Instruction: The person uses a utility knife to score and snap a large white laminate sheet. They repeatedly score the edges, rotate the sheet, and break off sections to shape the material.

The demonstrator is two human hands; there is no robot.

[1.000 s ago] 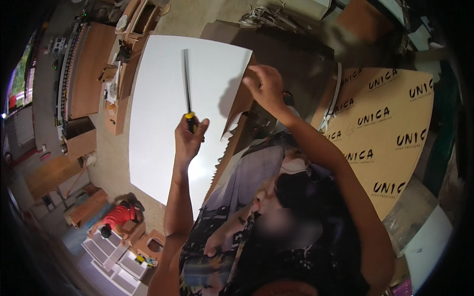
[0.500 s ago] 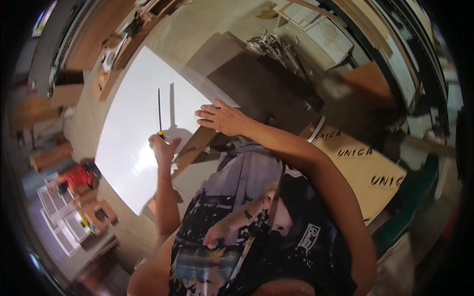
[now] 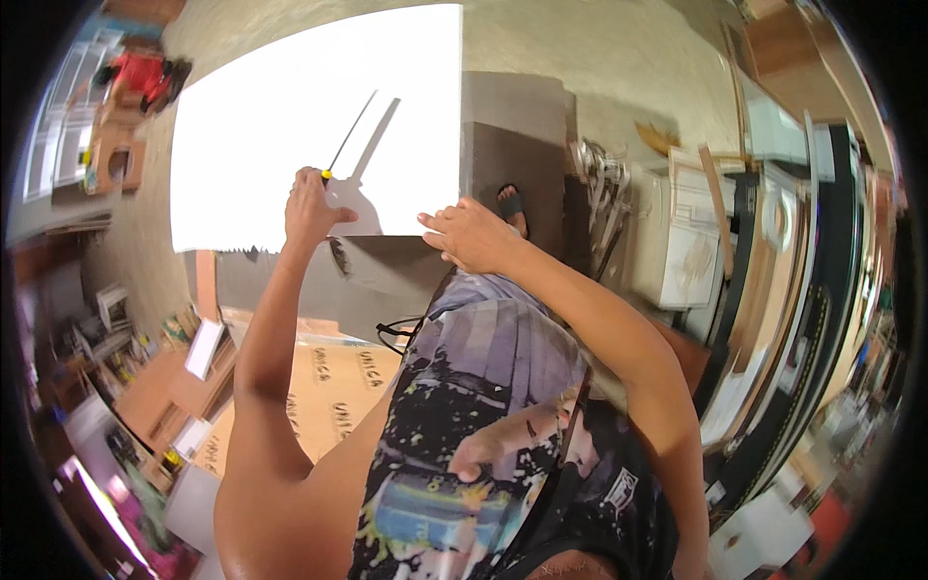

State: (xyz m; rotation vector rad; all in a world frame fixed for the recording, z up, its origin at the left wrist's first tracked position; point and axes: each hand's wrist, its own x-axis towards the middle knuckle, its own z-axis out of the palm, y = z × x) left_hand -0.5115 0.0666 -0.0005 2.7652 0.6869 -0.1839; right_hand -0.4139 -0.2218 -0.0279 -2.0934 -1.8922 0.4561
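A large white panel [image 3: 261, 145] lies flat in front of me, glaring under the light. At its near edge, my left hand [image 3: 311, 208] rests with the fingers wrapped round a screwdriver [image 3: 350, 137]. The tool's thin dark shaft points away over the panel, with a yellow collar by my fingers; its handle is hidden. My left thumb sticks out to the side. My right hand [image 3: 472, 235] is at the panel's near right corner, fingers partly curled over the edge. Whether it grips the corner firmly is hard to see.
Grey-brown sheets [image 3: 517, 97] lie beneath the panel, and my sandalled foot [image 3: 512, 205] stands there. Thin offcut strips [image 3: 601, 188] are heaped at the right. Boards and frames [image 3: 773, 319] lean along the right side. A person in red [image 3: 143, 79] is at the far left. Printed cardboard [image 3: 329, 396] lies near my left arm.
My view has turned, so the panel now sits squarer ahead with its near edge across. My right hand has come to the near right corner. The screwdriver stays in my left hand.
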